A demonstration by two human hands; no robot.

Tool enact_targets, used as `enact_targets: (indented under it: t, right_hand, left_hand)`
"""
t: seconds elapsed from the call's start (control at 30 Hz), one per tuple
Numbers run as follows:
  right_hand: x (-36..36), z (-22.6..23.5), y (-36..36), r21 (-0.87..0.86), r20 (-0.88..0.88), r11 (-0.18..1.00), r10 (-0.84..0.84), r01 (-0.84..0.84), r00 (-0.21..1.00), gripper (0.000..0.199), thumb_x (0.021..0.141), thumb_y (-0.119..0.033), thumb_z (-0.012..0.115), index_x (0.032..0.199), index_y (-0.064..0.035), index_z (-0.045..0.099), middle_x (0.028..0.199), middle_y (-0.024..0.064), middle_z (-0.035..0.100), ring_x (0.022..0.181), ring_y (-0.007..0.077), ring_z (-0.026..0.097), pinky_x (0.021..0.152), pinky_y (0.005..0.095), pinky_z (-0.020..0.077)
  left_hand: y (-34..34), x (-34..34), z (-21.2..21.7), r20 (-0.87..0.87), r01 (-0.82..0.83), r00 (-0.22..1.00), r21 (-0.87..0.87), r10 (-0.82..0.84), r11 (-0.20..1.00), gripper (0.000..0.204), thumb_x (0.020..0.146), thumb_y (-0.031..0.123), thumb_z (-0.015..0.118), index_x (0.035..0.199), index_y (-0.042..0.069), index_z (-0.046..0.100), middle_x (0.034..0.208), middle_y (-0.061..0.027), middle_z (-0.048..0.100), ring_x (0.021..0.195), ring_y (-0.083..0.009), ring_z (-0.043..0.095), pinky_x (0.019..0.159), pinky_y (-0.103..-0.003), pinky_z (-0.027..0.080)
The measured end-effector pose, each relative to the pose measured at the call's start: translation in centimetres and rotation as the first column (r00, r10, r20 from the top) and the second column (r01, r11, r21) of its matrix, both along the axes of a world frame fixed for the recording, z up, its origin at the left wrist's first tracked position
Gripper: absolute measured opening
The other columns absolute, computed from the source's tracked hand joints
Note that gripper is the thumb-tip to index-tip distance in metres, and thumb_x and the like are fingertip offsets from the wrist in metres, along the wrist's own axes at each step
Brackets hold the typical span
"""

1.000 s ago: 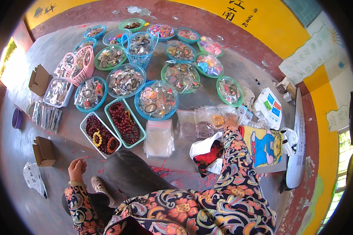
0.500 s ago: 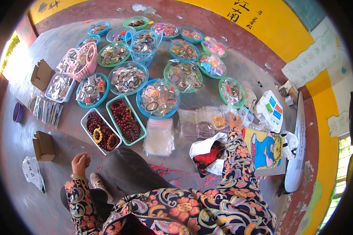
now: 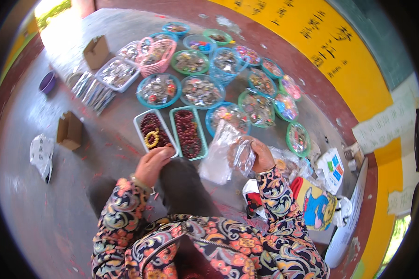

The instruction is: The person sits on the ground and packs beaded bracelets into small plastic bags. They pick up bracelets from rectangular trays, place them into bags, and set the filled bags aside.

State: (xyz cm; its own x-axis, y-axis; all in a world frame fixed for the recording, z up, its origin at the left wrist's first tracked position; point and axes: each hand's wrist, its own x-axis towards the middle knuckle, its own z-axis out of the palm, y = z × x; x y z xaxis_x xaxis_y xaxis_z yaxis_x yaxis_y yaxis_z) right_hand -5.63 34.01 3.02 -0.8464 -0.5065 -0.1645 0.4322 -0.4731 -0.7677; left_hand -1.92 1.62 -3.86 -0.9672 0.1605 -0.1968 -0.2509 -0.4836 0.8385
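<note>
My right hand (image 3: 262, 156) pinches a clear plastic bag (image 3: 243, 157), lifted above the floor. Below and left of it lies a stack of flat clear bags (image 3: 215, 162). Over my bent knee, my left hand (image 3: 154, 165) reaches the near edge of a white tray (image 3: 138, 124) and covers its near corner. Its fingertips are blurred, so whether they hold anything cannot be made out. Dark red beaded bracelets (image 3: 149, 122) and a yellow beaded bracelet (image 3: 152, 138) lie in that tray. Beside it, a pale green tray (image 3: 204, 139) holds more dark red bracelets (image 3: 187, 132).
Beyond the trays stand several basins and baskets of bagged trinkets, among them a blue basin (image 3: 158, 105) and a pink basket (image 3: 154, 69). Cardboard boxes (image 3: 70, 131) and a purple bowl (image 3: 47, 83) are at left. A cartoon-print bag (image 3: 314, 204) lies at right.
My right hand has come left from the bagged bracelets and now holds a clear bag over the stack. My left hand has moved right and forward to the white tray. The view has turned.
</note>
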Motion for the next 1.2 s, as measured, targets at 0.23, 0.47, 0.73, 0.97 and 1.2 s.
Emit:
enact_targets:
  t: [0.23,0.47,0.73,0.97,1.2]
  right_hand:
    - [1.0,0.1,-12.7,0.018,0.025,0.974,0.227,-0.228,0.974,0.035,0.09,-0.027,0.048,0.11,0.0023,0.051,0.102,0.0141,0.06,0.089,0.0219,0.06,0.079,0.0346,0.0487]
    - [0.6,-3.4,-14.6,0.083,0.147,0.993,0.065,-0.078,0.987,0.035,0.092,-0.026,0.048,0.113,0.0012,0.05,0.104,0.0071,0.059,0.089,0.0135,0.057,0.075,0.027,0.0487]
    - [1.3,-3.9,-14.9,0.388,-0.084,0.89,-0.226,0.24,0.971,0.018,0.086,-0.014,0.057,0.096,0.0012,0.061,0.076,0.0021,0.06,0.061,0.0081,0.055,0.055,0.0172,0.0437]
    - [1.8,-0.9,-16.1,0.636,-0.616,0.572,-0.029,0.518,0.787,0.022,0.089,-0.019,0.054,0.1,-0.0011,0.062,0.072,0.0029,0.058,0.055,0.006,0.052,0.043,0.0181,0.0414]
    - [2.3,3.3,-18.0,0.667,-0.657,0.595,0.187,0.448,0.73,0.018,0.088,-0.015,0.057,0.095,0.0005,0.062,0.067,0.0031,0.059,0.055,0.0066,0.051,0.048,0.0207,0.0422]
  left_hand:
    - [-1.4,1.9,1.6,-0.171,0.336,0.941,0.567,-0.291,0.752,0.06,0.083,0.035,0.058,0.127,-0.001,0.037,0.12,-0.0126,0.049,0.108,-0.0222,0.05,0.092,-0.038,0.04]
    - [-3.6,2.6,-2.0,0.148,0.082,0.971,0.527,-0.186,0.846,0.03,0.089,0.013,0.048,0.114,-0.003,0.051,0.108,-0.014,0.057,0.097,-0.0236,0.057,0.084,-0.038,0.047]
    - [-3.3,1.9,-2.0,0.056,0.066,0.986,0.727,-0.155,0.684,0.038,0.091,0.021,0.045,0.12,-0.004,0.045,0.106,-0.016,0.057,0.094,-0.0269,0.058,0.084,-0.041,0.047]
    - [-4.6,2.3,-0.7,0.072,0.161,0.962,0.626,-0.262,0.763,0.051,0.086,0.034,0.051,0.123,0.0,0.043,0.115,-0.0172,0.053,0.102,-0.0309,0.055,0.088,-0.044,0.044]
    - [-3.2,1.9,-0.6,-0.22,0.344,0.934,0.766,-0.281,0.544,0.046,0.085,0.036,0.052,0.116,0.003,0.048,0.118,-0.015,0.049,0.11,-0.0315,0.049,0.093,-0.045,0.04]
